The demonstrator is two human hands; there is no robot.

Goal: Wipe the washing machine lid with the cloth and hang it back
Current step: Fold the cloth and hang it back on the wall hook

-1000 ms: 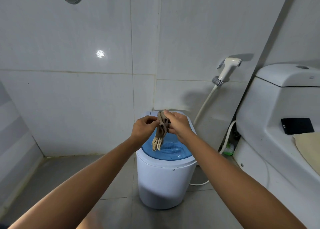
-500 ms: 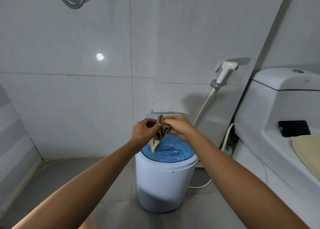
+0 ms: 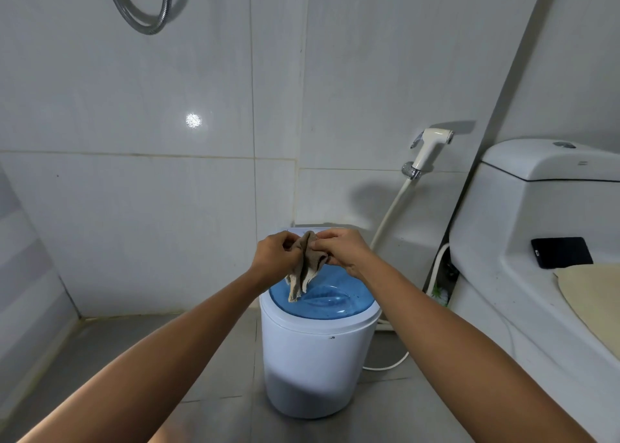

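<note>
A small white washing machine (image 3: 312,369) stands on the floor in the middle, closed by a translucent blue lid (image 3: 332,300). Above the lid I hold a crumpled beige-brown cloth (image 3: 303,275) with both hands. My left hand (image 3: 273,256) pinches its left top edge and my right hand (image 3: 342,249) pinches its right top edge. The cloth hangs down between them, its lower tip in front of the lid's left part; I cannot tell whether it touches.
A white toilet (image 3: 536,241) fills the right side, with a black phone (image 3: 562,252) and a beige mat (image 3: 593,295) on it. A bidet sprayer (image 3: 429,147) and its hose hang on the tiled wall. A metal shower hose (image 3: 144,9) loops at top left.
The view has tilted up slightly. My hands have drawn a little apart at the cloth's top, spreading it, and the cloth hangs shorter than before.
</note>
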